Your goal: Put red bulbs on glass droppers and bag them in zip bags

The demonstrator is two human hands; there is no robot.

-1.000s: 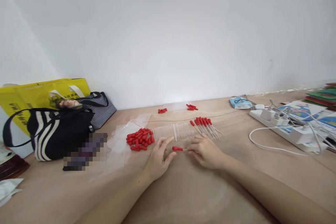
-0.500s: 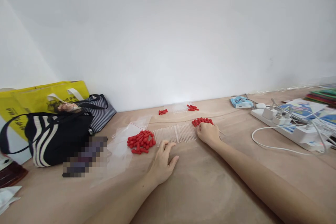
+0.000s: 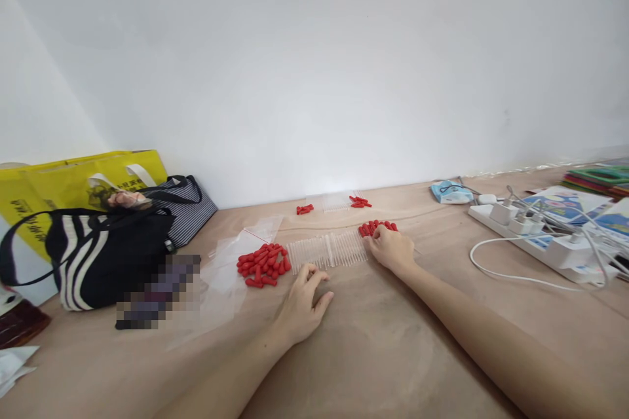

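Note:
Slender clear tubes (image 3: 309, 252) lie side by side in a long row across the middle of the table. A heap of red rubber bulbs (image 3: 264, 264) sits at the row's left end. More red bulbs (image 3: 366, 230) are lined up at its right end. My left hand (image 3: 305, 304) rests open on the table just in front of the tubes, fingers curved and apart. At the right end, my right hand (image 3: 392, 249) is closed in a pinch beside the lined-up bulbs, covering part of them. Whatever is between its fingertips is hidden.
Behind the row lie smaller red bulbs (image 3: 304, 209) and thin tubes (image 3: 338, 203). Flat plastic bags (image 3: 223, 275) spread left of the heap, near a black bag (image 3: 113, 262). On the right are a white power strip (image 3: 528, 239) with cables and a blue mask pack (image 3: 451, 192).
My right hand has shifted slightly and its fingers look more drawn together at the bulbs. My left hand stays nearly still. The view has moved a little.

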